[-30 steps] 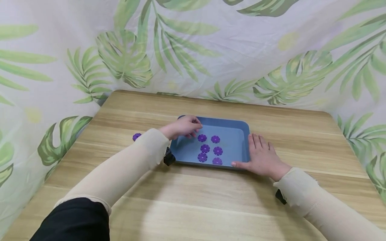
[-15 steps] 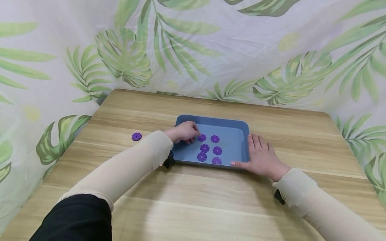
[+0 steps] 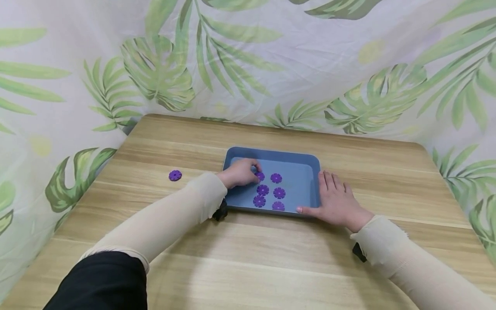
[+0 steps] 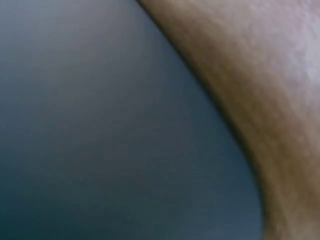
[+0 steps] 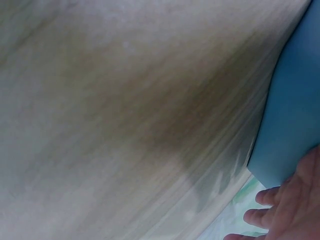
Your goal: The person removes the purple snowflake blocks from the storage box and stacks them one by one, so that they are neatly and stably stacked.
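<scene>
A blue rectangular tray (image 3: 298, 174) on the table holds several purple notched discs, flower-like in outline, in two rough columns. Over the tray's left side reaches my left hand (image 3: 239, 173). Its thumb and index finger curl round the edge of the upper-left purple notched disc (image 3: 261, 176), which lies on the tray floor. Against the tray's right wall rests my right hand (image 3: 338, 202), fingers straight and thumb on the near rim. The right wrist view shows this hand's fingers beside the tray's blue outer wall (image 5: 292, 115). The left wrist view is blurred.
One more purple notched disc (image 3: 175, 175) lies alone on the wooden table (image 3: 252, 258), left of the tray. Behind the table hangs a leaf-patterned cloth (image 3: 248, 64). The left forearm crosses the table's left front.
My left hand has come lower and slightly right, its thumb and index finger closing in on the upper-left disc. My right hand stays at the tray's right side.
</scene>
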Demonstrator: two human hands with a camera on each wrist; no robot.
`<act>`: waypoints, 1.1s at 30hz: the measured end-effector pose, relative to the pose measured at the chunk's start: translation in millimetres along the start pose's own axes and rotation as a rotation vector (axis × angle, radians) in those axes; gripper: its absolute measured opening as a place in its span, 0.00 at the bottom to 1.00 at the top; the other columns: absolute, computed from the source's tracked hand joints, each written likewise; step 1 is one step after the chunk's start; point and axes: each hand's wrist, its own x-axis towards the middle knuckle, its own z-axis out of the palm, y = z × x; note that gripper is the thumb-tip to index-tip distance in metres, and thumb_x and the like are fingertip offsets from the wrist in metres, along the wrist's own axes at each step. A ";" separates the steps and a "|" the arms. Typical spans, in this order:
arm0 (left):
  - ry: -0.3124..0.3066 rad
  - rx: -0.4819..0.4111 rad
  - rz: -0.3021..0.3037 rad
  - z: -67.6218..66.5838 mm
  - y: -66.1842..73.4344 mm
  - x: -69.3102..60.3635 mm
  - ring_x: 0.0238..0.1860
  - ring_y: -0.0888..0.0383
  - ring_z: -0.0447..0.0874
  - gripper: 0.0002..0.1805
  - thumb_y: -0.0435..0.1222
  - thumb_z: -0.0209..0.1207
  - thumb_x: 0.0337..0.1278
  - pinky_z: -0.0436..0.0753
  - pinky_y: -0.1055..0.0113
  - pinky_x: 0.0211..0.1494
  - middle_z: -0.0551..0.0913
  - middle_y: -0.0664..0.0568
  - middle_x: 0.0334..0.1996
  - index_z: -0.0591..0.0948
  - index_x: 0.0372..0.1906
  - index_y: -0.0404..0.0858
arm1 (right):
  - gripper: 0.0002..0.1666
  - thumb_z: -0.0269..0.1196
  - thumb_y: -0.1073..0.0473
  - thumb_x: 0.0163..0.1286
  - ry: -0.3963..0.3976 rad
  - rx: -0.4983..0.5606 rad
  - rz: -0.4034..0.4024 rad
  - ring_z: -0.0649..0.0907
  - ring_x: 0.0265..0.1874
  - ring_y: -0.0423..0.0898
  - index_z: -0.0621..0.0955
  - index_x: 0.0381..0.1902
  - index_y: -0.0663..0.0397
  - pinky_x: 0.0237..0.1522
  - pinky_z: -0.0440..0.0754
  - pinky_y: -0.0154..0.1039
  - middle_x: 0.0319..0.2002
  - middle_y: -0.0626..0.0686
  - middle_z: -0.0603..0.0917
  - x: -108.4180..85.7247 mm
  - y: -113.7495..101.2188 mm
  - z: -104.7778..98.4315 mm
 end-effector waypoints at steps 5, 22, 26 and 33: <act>0.004 -0.022 0.018 0.1 -1.4 -1.8 0.37 0.51 0.72 0.13 0.28 0.69 0.58 0.70 0.63 0.39 0.79 0.46 0.45 0.76 0.42 0.40 | 0.78 0.57 0.16 0.60 0.008 0.003 -0.003 0.50 0.76 0.74 0.47 0.78 0.77 0.70 0.48 0.75 0.78 0.76 0.49 -0.3 -1.0 -0.7; -0.037 -0.187 0.015 -18.2 -6.2 -13.8 0.26 0.58 0.82 0.04 0.24 0.58 0.67 0.84 0.66 0.31 0.84 0.46 0.27 0.81 0.44 0.29 | 0.78 0.58 0.16 0.60 0.024 -0.049 0.000 0.52 0.76 0.75 0.49 0.77 0.78 0.70 0.51 0.74 0.77 0.77 0.51 -1.7 -4.8 -1.8; -0.035 -0.293 0.041 -28.6 -4.0 -17.7 0.28 0.54 0.84 0.03 0.25 0.60 0.68 0.86 0.63 0.36 0.85 0.43 0.29 0.82 0.41 0.26 | 0.78 0.57 0.15 0.60 0.021 -0.042 0.000 0.52 0.76 0.75 0.48 0.78 0.78 0.70 0.51 0.74 0.77 0.77 0.50 -0.8 -3.7 -0.2; -0.015 -0.511 -0.003 -44.8 -8.4 -20.1 0.43 0.43 0.87 0.04 0.27 0.57 0.74 0.87 0.55 0.47 0.86 0.38 0.41 0.78 0.46 0.29 | 0.79 0.56 0.14 0.60 0.018 -0.036 -0.004 0.51 0.76 0.75 0.47 0.78 0.78 0.70 0.50 0.75 0.77 0.77 0.49 -0.1 -1.3 0.3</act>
